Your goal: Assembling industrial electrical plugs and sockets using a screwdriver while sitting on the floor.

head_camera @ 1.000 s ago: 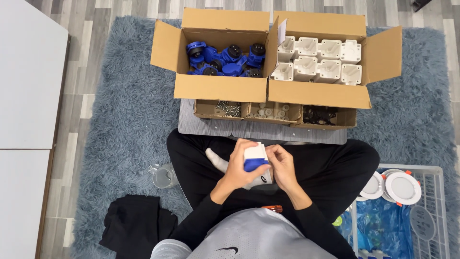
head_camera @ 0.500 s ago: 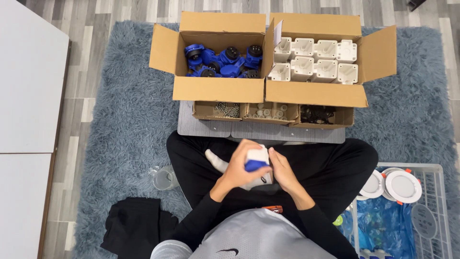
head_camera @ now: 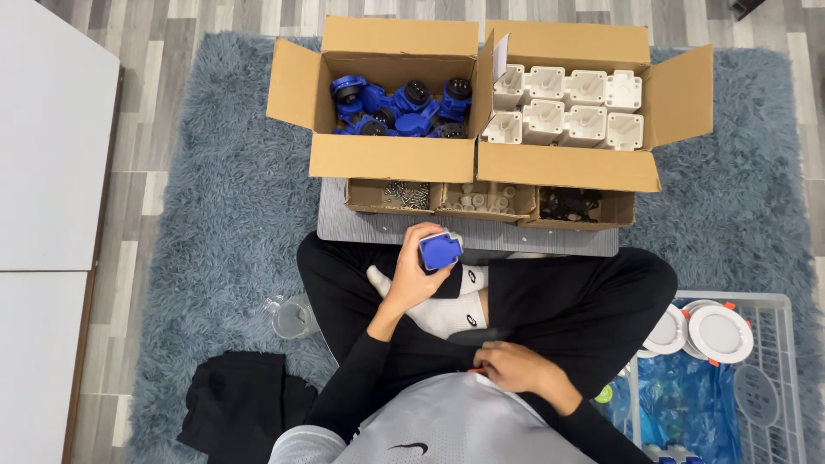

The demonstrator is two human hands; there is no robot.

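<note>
Blue plastic socket cover (head_camera: 440, 251) sits at frame centre, clasped in the left hand (head_camera: 412, 277) above the crossed legs. Right hand (head_camera: 509, 368) rests low at the waist, fingers curled on the grey shirt (head_camera: 447, 425); whether that grip holds anything I cannot tell. Just above, an open cardboard box (head_camera: 391, 159) holds more blue parts, beside a box of white housings (head_camera: 563, 167).
</note>
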